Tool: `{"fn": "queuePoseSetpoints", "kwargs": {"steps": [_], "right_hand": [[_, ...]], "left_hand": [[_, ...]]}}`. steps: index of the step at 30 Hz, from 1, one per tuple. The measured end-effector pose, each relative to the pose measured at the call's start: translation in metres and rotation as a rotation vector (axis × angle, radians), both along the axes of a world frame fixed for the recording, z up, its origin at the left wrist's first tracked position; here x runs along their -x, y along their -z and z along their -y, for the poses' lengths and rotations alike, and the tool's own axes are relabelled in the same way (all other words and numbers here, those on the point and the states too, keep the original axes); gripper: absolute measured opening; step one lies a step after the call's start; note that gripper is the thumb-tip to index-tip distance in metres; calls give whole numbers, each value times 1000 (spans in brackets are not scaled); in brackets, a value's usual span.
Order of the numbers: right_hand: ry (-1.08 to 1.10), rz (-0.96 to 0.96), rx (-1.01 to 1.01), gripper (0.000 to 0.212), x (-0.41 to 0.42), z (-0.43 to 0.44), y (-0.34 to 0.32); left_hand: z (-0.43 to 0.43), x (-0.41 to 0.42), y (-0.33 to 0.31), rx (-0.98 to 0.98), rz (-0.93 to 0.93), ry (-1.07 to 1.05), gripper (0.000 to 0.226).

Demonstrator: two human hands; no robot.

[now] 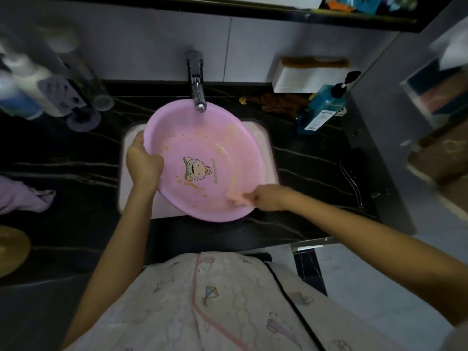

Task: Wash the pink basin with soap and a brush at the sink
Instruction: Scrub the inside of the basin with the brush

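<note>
The pink basin [200, 138] rests tilted over the white sink [266, 138], under the faucet [197, 89]. It has a cartoon print in the middle and orange-brown smears inside. My left hand [143, 160] grips its left rim. My right hand [268, 197] holds a pale orange pad [234, 196] pressed against the inner wall at the basin's near right side; the pad is blurred, so I cannot tell whether it is a brush or a sponge. No water runs from the faucet.
A blue pump bottle [321, 107] and a brown cloth [281, 102] lie on the black counter at back right. Bottles and a purple cup holder [63, 97] stand at back left. A lilac cloth [22, 196] lies at left.
</note>
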State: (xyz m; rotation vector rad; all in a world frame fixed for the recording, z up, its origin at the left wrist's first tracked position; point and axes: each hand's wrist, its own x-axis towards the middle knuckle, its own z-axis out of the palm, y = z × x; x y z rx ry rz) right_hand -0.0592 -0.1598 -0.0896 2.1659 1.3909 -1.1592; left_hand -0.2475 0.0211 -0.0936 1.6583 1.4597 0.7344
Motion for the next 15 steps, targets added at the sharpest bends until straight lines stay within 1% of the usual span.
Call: {"fn": "queuePoseSetpoints", "kwargs": {"steps": [1, 2, 3, 4, 5, 7, 8, 9, 10, 11, 14, 15], "right_hand": [[10, 142, 0, 47, -16, 0, 3], [54, 215, -10, 46, -28, 0, 6], [105, 199, -19, 44, -31, -2, 9], [129, 95, -28, 41, -26, -4, 11], [149, -54, -12, 38, -17, -5, 9], [281, -423, 81, 32, 4, -5, 3], [326, -534, 123, 34, 8, -5, -4], [318, -568, 137, 36, 7, -6, -9], [272, -506, 122, 35, 0, -11, -7], [235, -377, 87, 34, -8, -17, -4], [6, 239, 24, 39, -37, -41, 22], [-48, 368, 9, 38, -41, -47, 26]], "left_hand": [[-1, 0, 1, 4, -2, 5, 58], [-2, -1, 0, 7, -1, 4, 58], [-2, -1, 1, 7, 0, -3, 57], [-3, -2, 1, 3, 0, -6, 57], [-3, -3, 1, 1, 2, -7, 57], [-3, -5, 2, 0, 7, -16, 56], [-4, -6, 2, 1, 1, -22, 55], [-4, -6, 3, 5, -7, -30, 54], [-4, -6, 3, 9, -13, -37, 54], [-5, -6, 4, 15, -14, -37, 54], [-7, -5, 5, 5, 2, 2, 57], [-7, -5, 7, 1, 10, 10, 58]]}}
